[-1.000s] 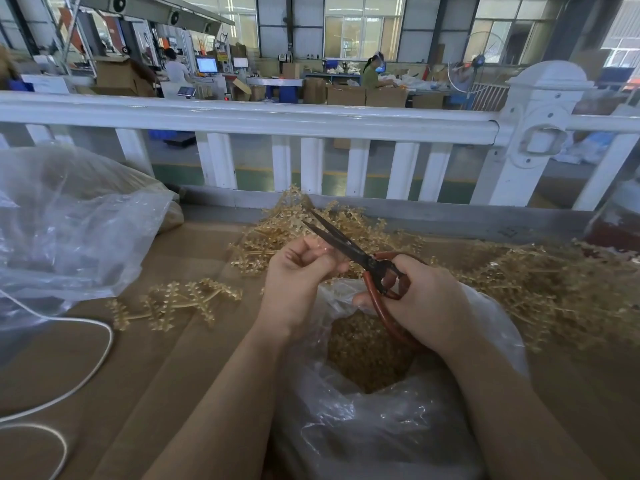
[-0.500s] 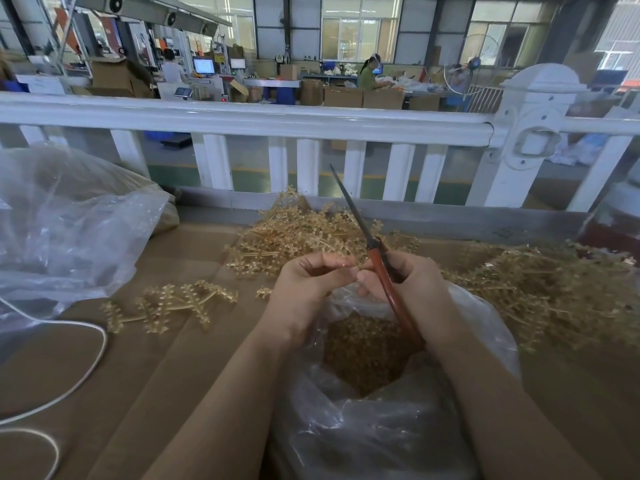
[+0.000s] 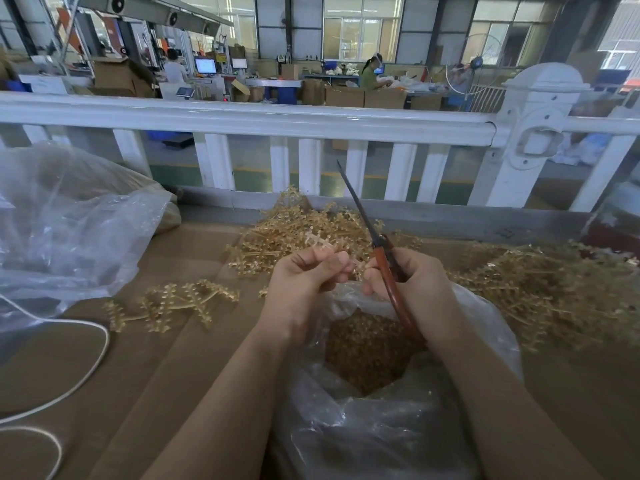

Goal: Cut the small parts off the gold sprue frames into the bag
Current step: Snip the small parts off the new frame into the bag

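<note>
My left hand (image 3: 306, 277) pinches a small pale sprue piece (image 3: 320, 242) above the open clear bag (image 3: 381, 427), which holds a heap of cut gold parts (image 3: 367, 348). Fingers of my right hand (image 3: 412, 285) are curled round red-handled scissors (image 3: 384, 258), their closed blades pointing up and away. The two hands meet fingertip to fingertip over the bag's mouth. Piles of gold sprue frames (image 3: 298, 226) lie just behind the hands, and a further pile of frames (image 3: 547, 292) spreads to the right. One loose frame (image 3: 169, 304) rests on the cardboard at the left.
A large clear plastic bag (image 3: 69, 220) fills the left side. A white cord (image 3: 86, 368) loops over the brown cardboard surface (image 3: 156, 393) at the lower left. A white railing (image 3: 242, 116) runs across behind the table edge, with a thick post (image 3: 533, 133) at the right.
The scissors went from open and lying leftward to closed and pointing upward. My hands came together over the bag, and a pale sprue piece now sticks up from my left fingers.
</note>
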`<state>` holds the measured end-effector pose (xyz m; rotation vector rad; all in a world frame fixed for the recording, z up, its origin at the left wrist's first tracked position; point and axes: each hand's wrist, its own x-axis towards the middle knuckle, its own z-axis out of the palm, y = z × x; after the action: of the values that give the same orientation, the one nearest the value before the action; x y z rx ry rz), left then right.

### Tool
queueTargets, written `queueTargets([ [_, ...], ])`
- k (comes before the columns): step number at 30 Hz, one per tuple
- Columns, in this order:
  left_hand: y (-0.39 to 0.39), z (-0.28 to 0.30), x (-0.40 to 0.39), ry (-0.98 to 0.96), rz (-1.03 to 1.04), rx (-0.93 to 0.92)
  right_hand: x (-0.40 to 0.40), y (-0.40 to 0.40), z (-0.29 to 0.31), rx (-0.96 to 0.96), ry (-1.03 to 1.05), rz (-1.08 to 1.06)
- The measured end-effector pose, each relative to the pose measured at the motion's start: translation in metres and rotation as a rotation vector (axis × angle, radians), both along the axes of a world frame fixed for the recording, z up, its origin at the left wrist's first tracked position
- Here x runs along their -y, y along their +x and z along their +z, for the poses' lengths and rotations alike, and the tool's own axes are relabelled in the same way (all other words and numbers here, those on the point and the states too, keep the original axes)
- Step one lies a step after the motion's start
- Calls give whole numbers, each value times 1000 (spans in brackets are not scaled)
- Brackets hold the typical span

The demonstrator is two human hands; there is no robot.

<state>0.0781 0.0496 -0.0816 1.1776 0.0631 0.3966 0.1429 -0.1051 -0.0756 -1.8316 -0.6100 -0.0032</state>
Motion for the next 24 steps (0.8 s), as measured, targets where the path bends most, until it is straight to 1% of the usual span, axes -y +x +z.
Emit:
queueTargets([
  [3, -1, 0, -3, 32, 15, 31, 2, 1, -1, 66, -105, -71],
  [8, -2, 3, -10, 83, 55, 84, 8, 0, -1, 282, -359, -167],
  [11, -2, 3, -10, 144, 76, 94, 9, 0, -4, 411, -424, -180],
  [14, 0, 0, -10, 205, 112, 93, 9, 1, -7, 486, -489, -183],
  [17, 1, 0, -11, 221, 117, 100, 11, 3, -10, 570, -526, -232],
  [24, 1, -2, -15, 214, 130, 115, 9, 3, -12, 606, -608, -319],
])
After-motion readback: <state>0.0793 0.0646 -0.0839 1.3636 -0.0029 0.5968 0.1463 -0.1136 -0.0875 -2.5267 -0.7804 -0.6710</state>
